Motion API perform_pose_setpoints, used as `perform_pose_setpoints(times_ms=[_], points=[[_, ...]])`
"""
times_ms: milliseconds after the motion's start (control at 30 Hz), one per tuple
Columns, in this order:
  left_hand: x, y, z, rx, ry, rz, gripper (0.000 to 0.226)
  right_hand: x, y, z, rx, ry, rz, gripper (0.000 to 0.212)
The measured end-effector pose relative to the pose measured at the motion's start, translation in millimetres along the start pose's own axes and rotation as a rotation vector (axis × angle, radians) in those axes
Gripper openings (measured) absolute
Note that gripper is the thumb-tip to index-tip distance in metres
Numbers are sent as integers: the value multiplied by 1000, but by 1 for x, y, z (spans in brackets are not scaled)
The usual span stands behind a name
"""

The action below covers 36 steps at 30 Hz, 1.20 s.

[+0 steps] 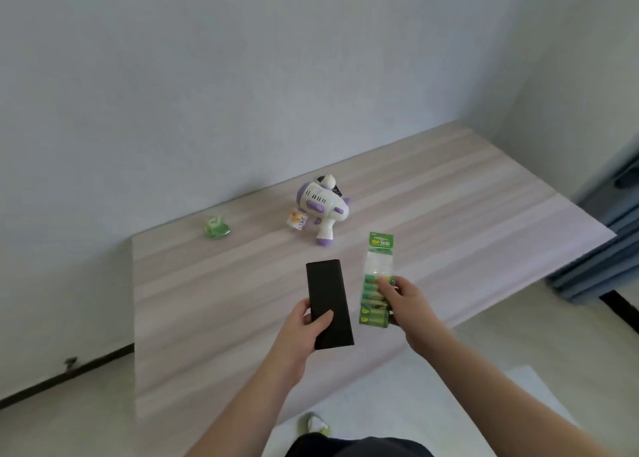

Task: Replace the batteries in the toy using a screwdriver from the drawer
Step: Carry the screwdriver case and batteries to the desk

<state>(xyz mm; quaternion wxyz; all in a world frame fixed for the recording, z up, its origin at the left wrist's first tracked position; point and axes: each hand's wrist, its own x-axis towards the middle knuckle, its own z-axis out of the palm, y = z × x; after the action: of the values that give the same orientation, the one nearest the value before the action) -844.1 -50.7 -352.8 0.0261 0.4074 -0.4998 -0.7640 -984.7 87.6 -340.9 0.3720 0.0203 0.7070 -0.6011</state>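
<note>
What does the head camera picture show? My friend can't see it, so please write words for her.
A person's left hand holds a flat black case and the right hand holds a green battery pack above a pale wooden table. Farther back lies a white and purple toy.

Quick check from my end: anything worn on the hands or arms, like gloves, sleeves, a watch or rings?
Nothing shows on either. The left hand and right hand are bare, with no gloves, and no rings visible at this resolution. Both forearms are uncovered as far as the frame's lower edge, with no sleeves, watch or bands in view.
</note>
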Motion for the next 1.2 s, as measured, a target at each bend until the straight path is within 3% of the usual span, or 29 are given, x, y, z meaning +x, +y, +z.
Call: perform_pose_setpoints(times_ms=[300, 500, 700, 867, 1200], points=[[59, -26, -35, 6, 19, -82, 37, 67, 16, 20, -217, -5, 38, 24], [86, -27, -28, 164, 63, -67, 38, 110, 29, -3, -324, 31, 107, 25], [106, -38, -19, 149, 213, -179, 40, 150, 32, -26, -433, 22, 132, 37], [117, -44, -7, 130, 336, -225, 39, 170, 36, -39, -503, -52, 155, 35], [128, -52, 16, 224, 481, -167, 31, 194, 26, -54, -971, -94, -28, 33]])
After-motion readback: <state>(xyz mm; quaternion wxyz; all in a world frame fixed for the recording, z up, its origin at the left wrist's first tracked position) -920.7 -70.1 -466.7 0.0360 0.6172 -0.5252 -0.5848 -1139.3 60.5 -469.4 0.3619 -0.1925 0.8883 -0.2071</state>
